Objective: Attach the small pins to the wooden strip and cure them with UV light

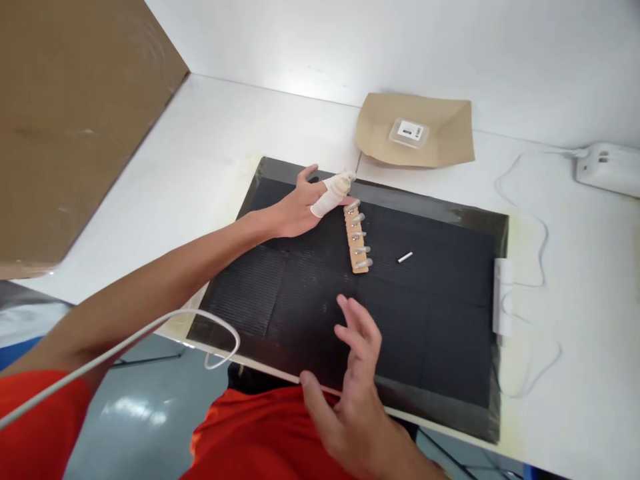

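Observation:
My left hand (307, 207), with white wrapping on some fingers, reaches over the black mat (430, 333). One fingertip is at the far end of a narrow tan strip (357, 250), which carries several clear, shiny pieces in a row. The other fingers of that hand are spread apart, and I see nothing held in them. Nearer to me, my right hand (357, 387) hovers above the mat's front edge, fingers apart and holding nothing. A small white stick with a dark end (405, 257) lies on the mat to the right of the strip.
A brown paper tray (447, 137) behind the mat holds a small clear box (409, 133) with a label. A white power strip (607, 167) sits at the back right. A white cylinder (503, 297) lies on the mat's right edge. A white cable (150, 327) crosses my left arm.

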A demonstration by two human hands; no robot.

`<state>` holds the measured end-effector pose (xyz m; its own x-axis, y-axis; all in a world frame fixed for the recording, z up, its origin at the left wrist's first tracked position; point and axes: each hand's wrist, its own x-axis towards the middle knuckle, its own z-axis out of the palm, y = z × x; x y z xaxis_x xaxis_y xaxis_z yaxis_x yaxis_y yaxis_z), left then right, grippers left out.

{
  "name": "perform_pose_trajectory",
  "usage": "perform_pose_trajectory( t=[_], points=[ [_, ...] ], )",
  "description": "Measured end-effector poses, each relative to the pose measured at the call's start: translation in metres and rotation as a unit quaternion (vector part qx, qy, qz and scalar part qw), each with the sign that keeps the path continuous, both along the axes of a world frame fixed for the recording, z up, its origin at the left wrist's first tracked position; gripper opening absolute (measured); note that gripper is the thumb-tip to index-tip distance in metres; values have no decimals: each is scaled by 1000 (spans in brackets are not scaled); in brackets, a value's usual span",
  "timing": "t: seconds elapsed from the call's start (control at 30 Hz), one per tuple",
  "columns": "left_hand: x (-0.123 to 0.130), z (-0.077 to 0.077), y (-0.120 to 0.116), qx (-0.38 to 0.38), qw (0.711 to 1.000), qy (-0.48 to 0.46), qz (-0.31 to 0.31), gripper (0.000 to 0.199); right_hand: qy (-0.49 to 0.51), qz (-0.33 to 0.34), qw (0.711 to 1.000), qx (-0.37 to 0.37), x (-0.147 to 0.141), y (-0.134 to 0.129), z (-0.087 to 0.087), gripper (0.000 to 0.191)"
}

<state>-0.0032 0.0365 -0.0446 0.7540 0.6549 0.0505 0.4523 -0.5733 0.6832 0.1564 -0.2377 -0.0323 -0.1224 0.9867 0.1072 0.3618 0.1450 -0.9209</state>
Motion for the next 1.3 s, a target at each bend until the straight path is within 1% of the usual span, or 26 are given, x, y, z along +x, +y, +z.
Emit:
perform_pose_trajectory(
  t=[0.07,0.17,0.3,0.4,0.5,0.6,0.7,0.93,1.07,1.2,1.3],
  points=[
    [4,0,-1,15,1000,9,-9,58,-3,-51,999,5,5,0,-1,69],
    [13,2,-2,16,1000,-3,-1,53,0,-113,994,-1,8,8,-4,66],
    [22,5,-5,14,1000,-14,-7,48,18,-137,990,-22,1,17,-4,61],
    [25,8,-5,10,1000,-2,-12,44,21,-170,985,-29,-7,19,-5,54],
    [29,10,-4,14,1000,11,-23,43,38,-198,978,-45,-12,18,-6,52],
    [33,11,-3,28,999,27,-39,47,69,-206,974,-60,-17,15,-7,51],
    [36,10,-6,28,998,27,-40,52,94,-207,972,-63,-24,11,-8,50],
    [36,10,-10,-4,999,-9,-39,48,128,-205,969,-55,-36,4,-11,44],
    [33,9,-10,1,999,-16,-34,48,144,-206,966,-54,-37,3,-11,45],
    [24,11,-13,32,999,13,-42,47,145,-216,965,-36,-40,4,-11,49],
    [13,15,-20,48,997,39,-45,48,130,-221,966,-20,-41,4,-9,51]
  ],
)
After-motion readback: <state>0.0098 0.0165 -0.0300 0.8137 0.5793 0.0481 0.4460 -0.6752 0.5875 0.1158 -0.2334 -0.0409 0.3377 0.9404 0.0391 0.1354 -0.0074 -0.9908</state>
